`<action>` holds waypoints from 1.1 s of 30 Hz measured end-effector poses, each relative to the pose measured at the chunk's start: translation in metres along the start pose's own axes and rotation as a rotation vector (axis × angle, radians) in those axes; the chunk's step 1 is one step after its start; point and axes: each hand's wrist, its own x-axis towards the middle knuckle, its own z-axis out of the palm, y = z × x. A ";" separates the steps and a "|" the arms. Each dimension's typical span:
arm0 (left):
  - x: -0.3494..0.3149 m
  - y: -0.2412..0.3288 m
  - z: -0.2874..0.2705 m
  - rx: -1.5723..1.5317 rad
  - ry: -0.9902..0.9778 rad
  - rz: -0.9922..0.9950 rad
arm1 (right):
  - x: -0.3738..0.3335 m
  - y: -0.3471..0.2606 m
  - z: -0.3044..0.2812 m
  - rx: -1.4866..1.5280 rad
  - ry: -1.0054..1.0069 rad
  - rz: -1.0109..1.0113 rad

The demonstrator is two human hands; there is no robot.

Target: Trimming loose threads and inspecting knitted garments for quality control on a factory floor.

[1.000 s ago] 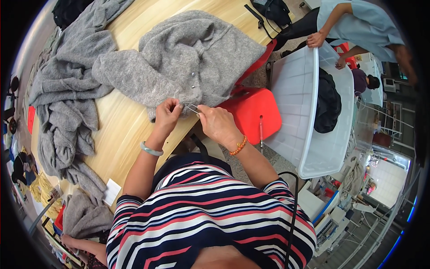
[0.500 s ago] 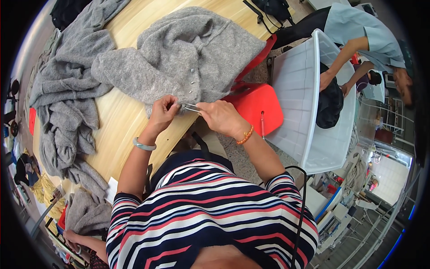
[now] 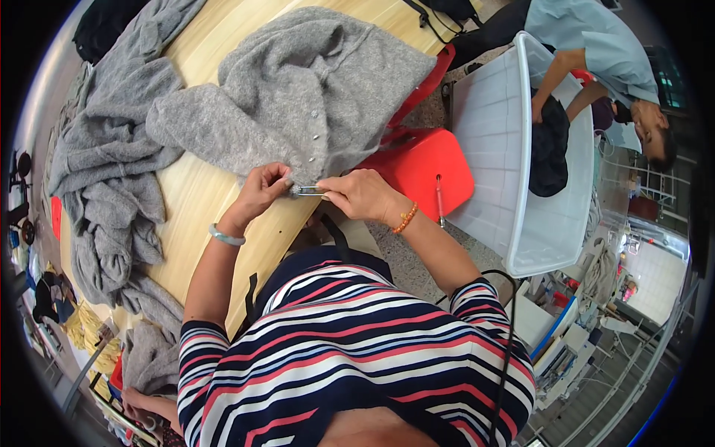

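A fuzzy grey knitted cardigan point(image 3: 275, 97) lies bunched on the table, with a few small shiny buttons along its front edge. At its near corner my left hand point(image 3: 262, 188) is closed, pinching the knit edge between thumb and fingers. My right hand point(image 3: 363, 195) is closed on a slim two-pronged metal tool point(image 3: 309, 191), whose far end meets the pinched edge beside my left fingertips. Whether the tool is tweezers or something else is too small to tell.
The pale wooden table point(image 3: 194, 216) carries more grey knitwear point(image 3: 112, 164) on the left. A red stool point(image 3: 428, 167) and a white plastic bin point(image 3: 488, 141) stand right, where a person handles dark cloth point(image 3: 550, 145). Another person's hand point(image 3: 138, 402) is at lower left.
Both hands have shifted slightly down and left in view, with the metal tool now lying more level. At right, the person over the bin has raised their head a little.
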 end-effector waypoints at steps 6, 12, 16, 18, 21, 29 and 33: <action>-0.002 0.005 0.019 -0.061 0.046 0.077 | 0.005 -0.006 0.009 0.354 0.161 0.127; -0.027 -0.005 0.009 -0.171 0.024 -0.025 | 0.009 -0.008 0.014 0.560 0.427 0.173; -0.057 -0.017 -0.020 -0.026 -0.024 -0.142 | 0.014 0.031 0.031 0.476 0.378 0.270; -0.069 -0.018 -0.030 0.058 0.017 -0.195 | 0.017 0.032 0.038 0.500 0.256 0.248; -0.077 -0.023 -0.039 0.005 0.092 -0.158 | 0.017 0.018 0.056 0.545 0.110 0.138; -0.095 0.016 -0.007 -0.037 0.176 -0.043 | 0.032 -0.021 0.085 0.821 -0.081 0.063; -0.108 0.026 -0.005 -0.139 0.189 -0.034 | 0.035 -0.029 0.068 1.032 -0.124 0.034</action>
